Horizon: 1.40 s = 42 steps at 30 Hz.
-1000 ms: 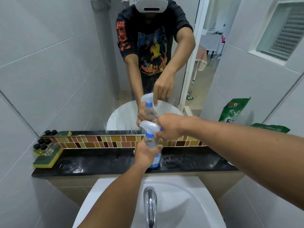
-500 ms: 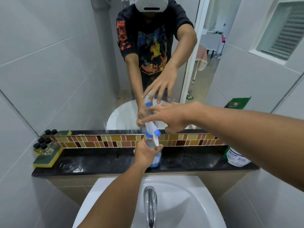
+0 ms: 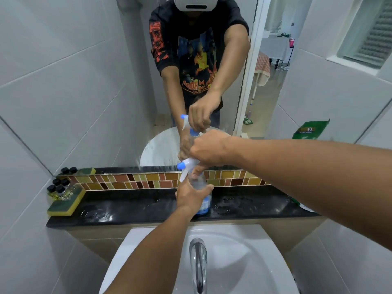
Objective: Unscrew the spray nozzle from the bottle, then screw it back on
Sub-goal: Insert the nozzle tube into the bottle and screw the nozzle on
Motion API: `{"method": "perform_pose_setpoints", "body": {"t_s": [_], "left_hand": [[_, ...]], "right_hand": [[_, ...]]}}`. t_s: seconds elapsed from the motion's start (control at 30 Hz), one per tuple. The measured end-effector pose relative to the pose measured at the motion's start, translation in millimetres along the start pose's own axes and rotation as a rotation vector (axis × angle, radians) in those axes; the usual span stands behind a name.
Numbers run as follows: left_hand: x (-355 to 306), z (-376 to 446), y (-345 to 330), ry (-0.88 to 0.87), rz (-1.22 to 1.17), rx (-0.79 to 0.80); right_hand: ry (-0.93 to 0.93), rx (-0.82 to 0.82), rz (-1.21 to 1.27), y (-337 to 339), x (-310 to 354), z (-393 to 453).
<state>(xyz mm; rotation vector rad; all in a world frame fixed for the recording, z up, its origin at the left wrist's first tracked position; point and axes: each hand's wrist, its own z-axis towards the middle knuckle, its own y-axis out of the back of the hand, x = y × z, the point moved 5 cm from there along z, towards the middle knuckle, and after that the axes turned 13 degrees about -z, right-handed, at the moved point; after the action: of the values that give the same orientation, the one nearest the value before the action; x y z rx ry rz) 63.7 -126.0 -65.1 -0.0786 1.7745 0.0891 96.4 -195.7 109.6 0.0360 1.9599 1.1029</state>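
Observation:
A clear plastic spray bottle (image 3: 201, 184) with a blue label stands upright on the black stone ledge (image 3: 131, 206). My left hand (image 3: 192, 195) wraps around its body from the front. The white spray nozzle (image 3: 186, 165) with a blue tip sits on the bottle's neck and points left. My right hand (image 3: 209, 148) is closed over the back and collar of the nozzle from the right. The collar itself is hidden under my fingers. The mirror behind repeats both hands and the bottle.
A yellow-green sponge (image 3: 65, 203) carrying several small black-capped bottles lies at the ledge's left end. A white basin (image 3: 244, 251) with a chrome tap (image 3: 198, 264) is just below the ledge. A green pouch shows behind my right forearm. Tiled walls close in on both sides.
My right hand opened and lifted off the nozzle half a second ago, then came back down and closed on it. The nozzle tip now points further left. The left hand stayed on the bottle.

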Motion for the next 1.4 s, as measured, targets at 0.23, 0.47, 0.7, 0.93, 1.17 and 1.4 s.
{"method": "perform_pose_setpoints", "body": {"t_s": [0.23,0.47,0.7,0.93,1.17,1.4], "left_hand": [[1,4,-1,0.011,-0.005,-0.024],[2,5,-1,-0.026,-0.007,0.013],[6,7,0,-0.011,-0.016,0.027],[7,8,0,-0.010,0.041,0.021],[10,8,1,-0.006,0.005,0.017],[13,10,1,-0.005,-0.048,-0.005]], "right_hand": [[-0.272,0.055,0.288,-4,2,5],[-0.613,0.160,0.532,-10,17,0],[-0.042,-0.007,0.287,3,-25,-24],[0.198,-0.204,-0.094,8,-16,-12],[0.190,-0.208,0.025,0,-16,-4],[-0.059,-0.222,0.308,-28,-10,-3]]}}
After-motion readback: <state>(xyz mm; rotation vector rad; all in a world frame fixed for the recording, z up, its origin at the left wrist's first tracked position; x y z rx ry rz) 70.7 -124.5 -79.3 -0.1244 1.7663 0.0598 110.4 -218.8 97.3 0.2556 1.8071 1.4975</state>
